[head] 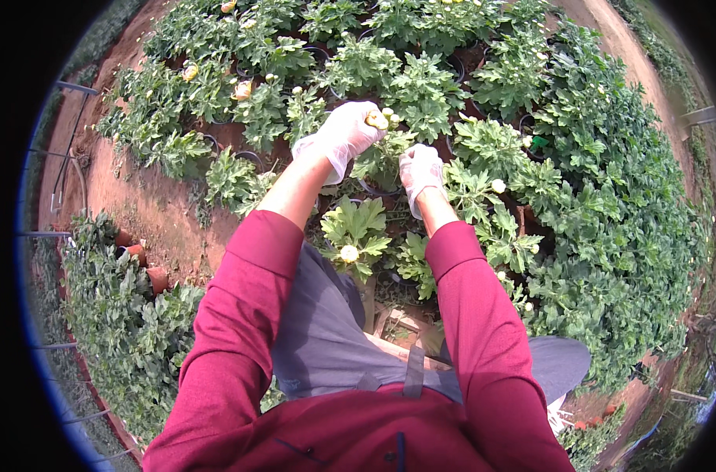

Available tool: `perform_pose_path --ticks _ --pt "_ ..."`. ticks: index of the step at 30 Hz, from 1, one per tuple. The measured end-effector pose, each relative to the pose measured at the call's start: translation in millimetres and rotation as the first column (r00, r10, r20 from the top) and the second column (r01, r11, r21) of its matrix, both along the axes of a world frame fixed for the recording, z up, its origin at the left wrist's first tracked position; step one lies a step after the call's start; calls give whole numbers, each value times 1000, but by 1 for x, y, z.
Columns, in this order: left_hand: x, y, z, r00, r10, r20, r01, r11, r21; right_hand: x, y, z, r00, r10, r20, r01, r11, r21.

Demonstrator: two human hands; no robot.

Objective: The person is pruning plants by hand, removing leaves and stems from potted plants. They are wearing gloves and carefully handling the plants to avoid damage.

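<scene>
My left hand (349,131), in a thin whitish glove, has its fingers closed around a pale yellow chrysanthemum bloom (376,120). Smaller round buds (392,115) show just right of that bloom. Below it spread the green leaves of a potted chrysanthemum (381,159). My right hand (421,171), gloved the same way, is curled at the right side of this plant. Whether anything is pinched in its fingers is hidden. Nearer to me, a chrysanthemum plant with broad leaves (358,227) bears one cream-yellow flower (349,253).
More potted chrysanthemums (361,65) crowd ahead, with a dense leafy bank (617,224) on the right. Bare reddish soil (163,212) lies left, beside terracotta pots (157,279). Wooden pieces (405,321) lie between my legs. Thin poles (77,88) stand at the far left.
</scene>
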State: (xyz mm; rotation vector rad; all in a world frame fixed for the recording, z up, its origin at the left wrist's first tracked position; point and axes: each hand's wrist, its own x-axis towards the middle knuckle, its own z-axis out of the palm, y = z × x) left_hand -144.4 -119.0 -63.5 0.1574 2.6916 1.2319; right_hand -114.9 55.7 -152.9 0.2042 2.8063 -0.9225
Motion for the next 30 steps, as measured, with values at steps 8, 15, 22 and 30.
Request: perform_pose_path --ticks 8,15,22,30 --pt "-1 -3 -6 1000 0 -26 2 995 97 27 5 28 989 18 -150 -9 998 60" --pt "4 2 9 992 -89 89 85 995 46 -18 7 18 998 55 -25 -60 957 -284" --pt "4 3 12 994 -76 75 75 997 15 -33 12 -14 961 224 -160 -259 934 -248" --pt "0 2 4 1000 16 -24 -19 994 -106 -3 17 24 940 237 245 -291 933 213"
